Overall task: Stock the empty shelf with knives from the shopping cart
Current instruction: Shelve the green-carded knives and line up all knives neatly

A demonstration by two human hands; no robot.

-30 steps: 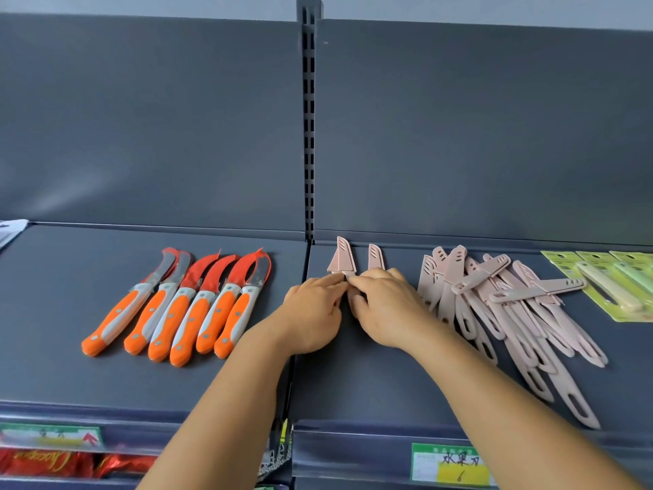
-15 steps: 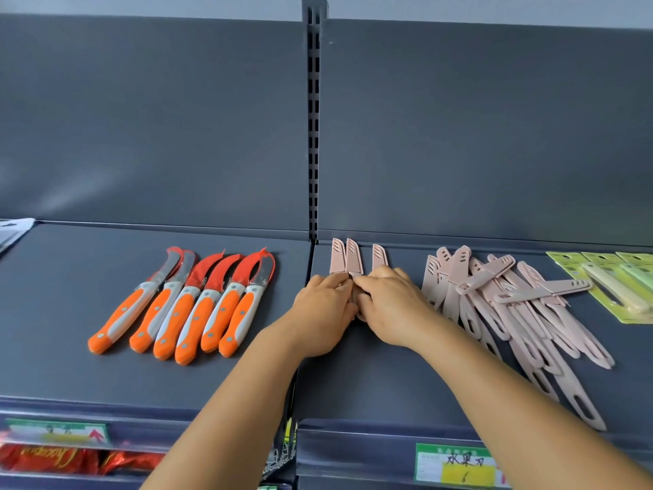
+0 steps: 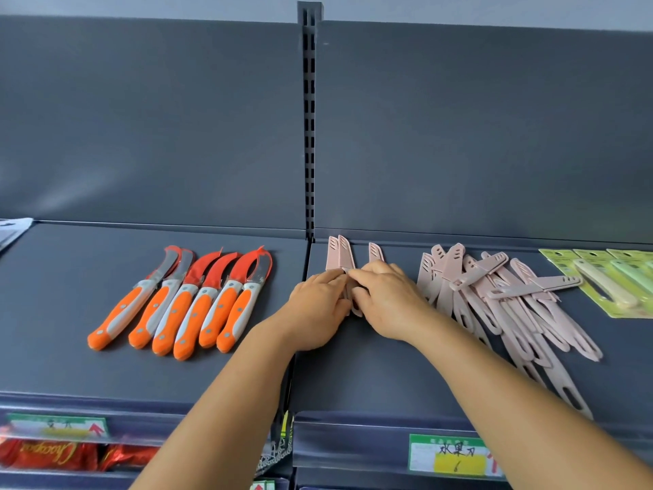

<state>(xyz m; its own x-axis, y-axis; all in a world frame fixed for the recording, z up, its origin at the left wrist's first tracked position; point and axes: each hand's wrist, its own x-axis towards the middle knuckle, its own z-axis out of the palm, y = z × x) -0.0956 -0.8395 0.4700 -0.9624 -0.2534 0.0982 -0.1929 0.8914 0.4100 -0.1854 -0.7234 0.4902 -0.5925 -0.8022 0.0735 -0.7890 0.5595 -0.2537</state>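
Three pink sheathed knives (image 3: 339, 252) lie side by side at the left end of the dark grey shelf (image 3: 381, 376), tips pointing to the back panel. My left hand (image 3: 318, 309) and my right hand (image 3: 387, 300) meet over their handles, fingers curled and pinching them; the handles are mostly hidden under my hands. To the right lies a loose pile of several more pink knives (image 3: 494, 298), crossed over each other.
Several orange-handled curved knives (image 3: 187, 298) lie in a row on the left shelf section. Green carded knives (image 3: 615, 281) sit at the far right. A slotted upright post (image 3: 309, 136) splits the back panel. Price labels (image 3: 448, 454) line the front edge; red packets (image 3: 53, 454) sit below.
The two leftmost pink knives now lie parallel and close together instead of crossed. Both hands stayed over the handles, shifting slightly toward the back.
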